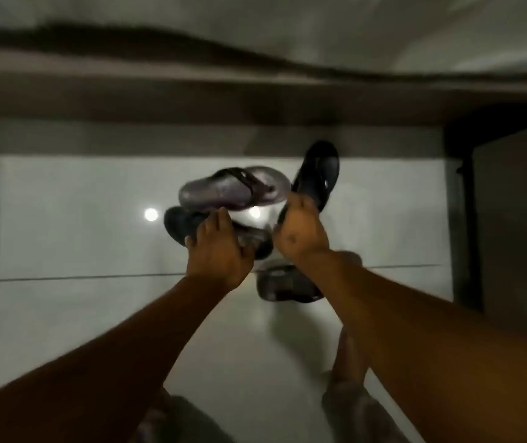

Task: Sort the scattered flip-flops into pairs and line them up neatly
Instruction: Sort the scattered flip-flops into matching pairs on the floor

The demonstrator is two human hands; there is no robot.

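My left hand grips a dark flip-flop from above, over the glossy white floor. A grey flip-flop with dark straps sits just beyond it, touching or overlapping it. My right hand is closed on the heel of a black flip-flop, which points up and away from me. Another grey flip-flop lies on the floor under my right wrist, partly hidden. The picture is blurred.
The white tiled floor reflects two ceiling lights. A brown step or threshold runs across the far side. A dark door or cabinet stands at the right. My legs show at the bottom.
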